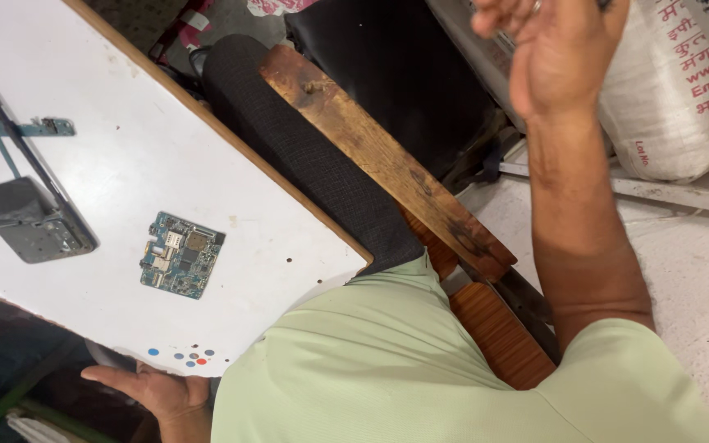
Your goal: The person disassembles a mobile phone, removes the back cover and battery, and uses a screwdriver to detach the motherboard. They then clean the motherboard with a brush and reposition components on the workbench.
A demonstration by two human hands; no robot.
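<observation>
Bare and loosely curled, the right hand point(564, 49) hangs raised at the upper right of the frame, holding nothing visible, beside a white woven sack point(683, 98). Bottom left, the left hand point(153, 390) lies open-fingered against the edge of the white table point(125, 164). A nudge there could slide the small blue-green circuit board point(182, 254), lying loose mid-table, or the grey phone frame point(22, 205) at the left.
</observation>
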